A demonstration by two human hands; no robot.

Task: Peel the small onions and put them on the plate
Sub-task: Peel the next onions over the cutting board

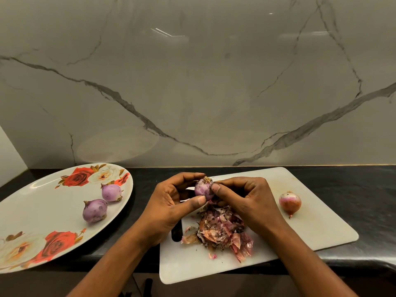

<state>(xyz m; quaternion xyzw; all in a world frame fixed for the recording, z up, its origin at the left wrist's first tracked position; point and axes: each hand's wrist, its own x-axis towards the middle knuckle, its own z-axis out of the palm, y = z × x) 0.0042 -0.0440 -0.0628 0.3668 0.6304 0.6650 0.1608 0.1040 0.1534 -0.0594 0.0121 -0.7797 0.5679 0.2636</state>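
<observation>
Above the white cutting board (317, 228), my left hand (171, 202) grips a small purple onion (203, 189) between thumb and fingers, root end up. My right hand (246, 198) pinches the same onion from the right, thumb against its side. Two peeled purple onions (95, 210) (111, 192) lie on the big white plate (42, 202) with red rose prints at the left. One onion still in its brown-red skin (290, 202) lies on the board to the right of my hands.
A heap of papery onion skins (222, 230) covers the board's middle, just under my hands. The board and plate sit on a black counter (364, 189) against a marble wall. The counter's front edge runs below the board.
</observation>
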